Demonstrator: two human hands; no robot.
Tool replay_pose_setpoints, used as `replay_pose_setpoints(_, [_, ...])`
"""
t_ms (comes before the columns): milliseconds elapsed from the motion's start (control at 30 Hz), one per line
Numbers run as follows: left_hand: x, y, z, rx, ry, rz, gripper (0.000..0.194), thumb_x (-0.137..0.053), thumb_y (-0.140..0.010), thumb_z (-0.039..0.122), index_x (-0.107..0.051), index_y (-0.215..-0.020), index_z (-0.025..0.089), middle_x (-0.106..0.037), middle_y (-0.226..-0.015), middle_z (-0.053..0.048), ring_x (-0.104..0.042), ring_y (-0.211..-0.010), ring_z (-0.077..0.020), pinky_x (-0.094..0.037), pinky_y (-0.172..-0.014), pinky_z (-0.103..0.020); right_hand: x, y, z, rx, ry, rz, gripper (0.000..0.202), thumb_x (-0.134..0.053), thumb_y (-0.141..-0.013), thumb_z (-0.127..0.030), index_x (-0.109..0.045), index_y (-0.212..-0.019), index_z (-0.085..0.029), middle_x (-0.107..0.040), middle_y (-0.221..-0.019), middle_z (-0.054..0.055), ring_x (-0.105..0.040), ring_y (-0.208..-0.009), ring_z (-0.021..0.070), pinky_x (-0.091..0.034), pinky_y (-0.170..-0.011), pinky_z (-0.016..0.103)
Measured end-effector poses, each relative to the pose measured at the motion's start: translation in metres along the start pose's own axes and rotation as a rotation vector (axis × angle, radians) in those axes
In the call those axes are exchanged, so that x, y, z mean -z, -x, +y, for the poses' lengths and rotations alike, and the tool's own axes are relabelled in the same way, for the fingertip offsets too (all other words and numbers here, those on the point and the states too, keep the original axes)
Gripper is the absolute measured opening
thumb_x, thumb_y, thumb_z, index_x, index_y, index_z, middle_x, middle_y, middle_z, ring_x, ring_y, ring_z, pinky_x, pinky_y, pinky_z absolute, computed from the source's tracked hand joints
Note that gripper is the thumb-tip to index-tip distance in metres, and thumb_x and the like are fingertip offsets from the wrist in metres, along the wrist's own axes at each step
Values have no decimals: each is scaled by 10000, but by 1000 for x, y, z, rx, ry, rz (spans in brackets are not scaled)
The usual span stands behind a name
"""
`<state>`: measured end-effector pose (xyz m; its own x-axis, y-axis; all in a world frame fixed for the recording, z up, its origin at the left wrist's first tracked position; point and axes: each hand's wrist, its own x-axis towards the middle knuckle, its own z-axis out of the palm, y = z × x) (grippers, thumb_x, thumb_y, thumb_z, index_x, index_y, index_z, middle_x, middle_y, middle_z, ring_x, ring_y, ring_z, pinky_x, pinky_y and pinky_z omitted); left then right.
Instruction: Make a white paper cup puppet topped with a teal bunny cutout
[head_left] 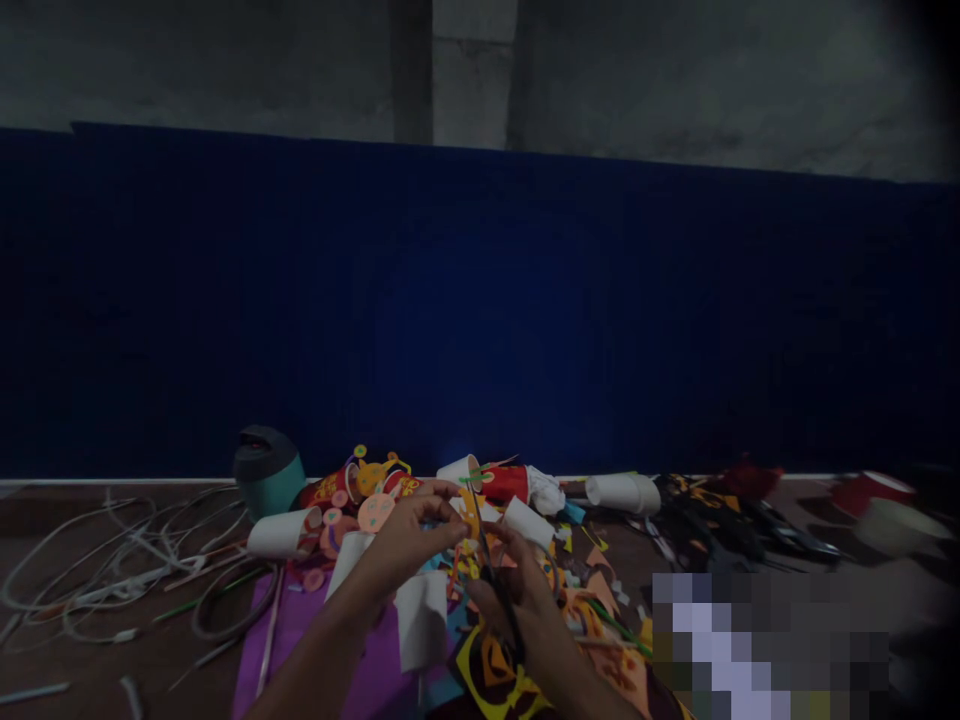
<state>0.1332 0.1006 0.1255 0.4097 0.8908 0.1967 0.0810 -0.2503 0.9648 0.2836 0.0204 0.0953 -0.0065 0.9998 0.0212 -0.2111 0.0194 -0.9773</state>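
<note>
Pinched between the fingers of my left hand (420, 535) is a small piece of orange paper (470, 512). My right hand (529, 600) grips a pair of dark-handled scissors (504, 605), their blades pointing up and away beside the orange paper. Whether the blades touch the paper I cannot tell. Below and around both hands lie colourful paper scraps (600, 590), a white paper cup (421, 618) and a purple sheet (375, 660). Yellow cut paper (476, 680) rests under my right wrist.
Tangled white cables (97, 570) spread over the left of the table. A teal and dark grey container (268, 472) stands behind them. Stacked white cups (622, 493), red cups (874, 492) and dark tools (795, 535) lie to the right. A blue panel (480, 300) rises behind the table.
</note>
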Motion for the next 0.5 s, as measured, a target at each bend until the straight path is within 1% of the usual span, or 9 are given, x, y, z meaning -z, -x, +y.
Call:
replay_pose_setpoints(67, [1,-1,-1,12,-8,20,182,-702,-678,340,-671,-633,167,-538,-1184,-112,-564,-959,-238,-444,-851,-347,0,0,0,-10,1,-2,733,-728,-657,-496,-380,-1220,-182,-410,-500,-109,-299,-430,69,-219,-428,194])
replay_pose_setpoints(200, [2,-2,0,14,-22,17,215,-701,-666,371,-660,-614,167,-542,-1176,-117,-559,-986,-253,-451,-839,-338,2,-2,1,-21,-8,-36,748,-752,-642,-475,-369,-1217,-188,-402,-492,-115,-289,-435,66,-222,-439,195])
replay_pose_setpoints(300, [3,-2,3,15,-35,17,221,-693,-676,373,-649,-605,168,-545,-1176,-114,-560,-995,-258,-445,-838,-340,4,-3,1,-30,20,-61,744,-735,-650,-515,-372,-1209,-183,-361,-454,-130,-262,-412,61,-202,-423,193])
replay_pose_setpoints(500, [3,-2,4,19,-35,10,209,-684,-684,353,-638,-606,165,-545,-1184,-114,-574,-972,-253,-444,-820,-334,2,-2,0,-43,23,-44,757,-726,-634,-558,-390,-1202,-186,-351,-457,-130,-256,-411,58,-207,-418,191])
